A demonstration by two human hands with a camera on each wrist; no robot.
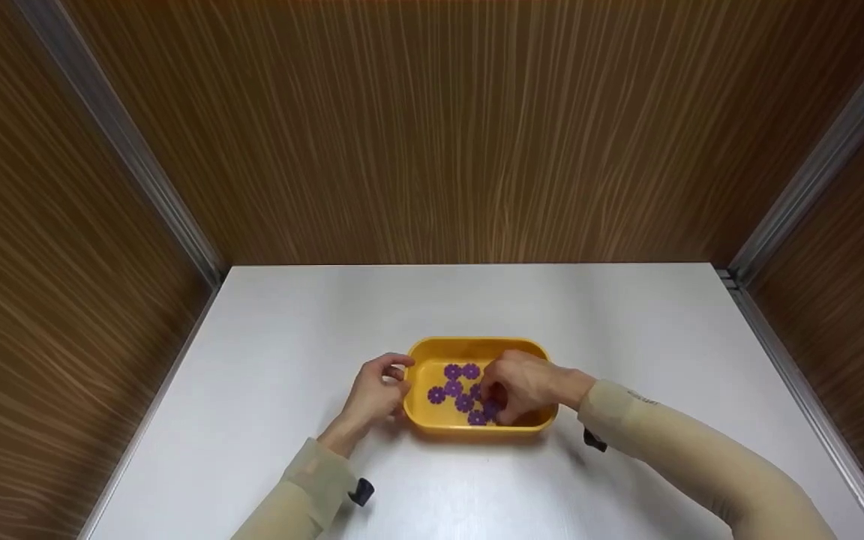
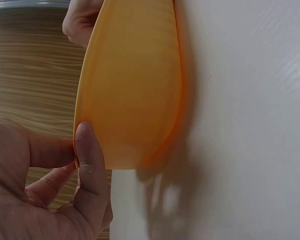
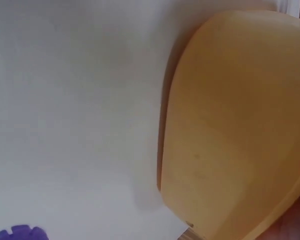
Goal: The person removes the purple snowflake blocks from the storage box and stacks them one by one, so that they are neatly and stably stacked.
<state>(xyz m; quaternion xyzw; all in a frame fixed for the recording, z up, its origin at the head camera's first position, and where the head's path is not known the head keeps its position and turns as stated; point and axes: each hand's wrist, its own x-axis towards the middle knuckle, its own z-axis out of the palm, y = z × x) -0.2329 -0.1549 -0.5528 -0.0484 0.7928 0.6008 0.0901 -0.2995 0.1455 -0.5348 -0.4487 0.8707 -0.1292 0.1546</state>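
Observation:
A yellow plastic tray [image 1: 477,430] with rounded corners stands on the white table, several purple flower-shaped pieces [image 1: 464,403] lying on its floor. My left hand [image 1: 372,394] pinches the tray's left rim; the left wrist view shows the thumb [image 2: 90,160] flat against the outer wall [image 2: 130,90]. Reaching over the right side, my right hand [image 1: 526,381] is down inside the tray. Its curled fingers and thumb meet around a purple flower-shaped piece [image 1: 490,409] near the front, though the hand partly hides the grip. The right wrist view shows mostly the tray's outer wall [image 3: 230,120].
The white table [image 1: 297,315] is bounded by wood-patterned panels [image 1: 462,135] at the back and both sides, with metal strips [image 1: 139,157] at the corners. A purple toothed edge [image 3: 21,234] shows at the lower left of the right wrist view.

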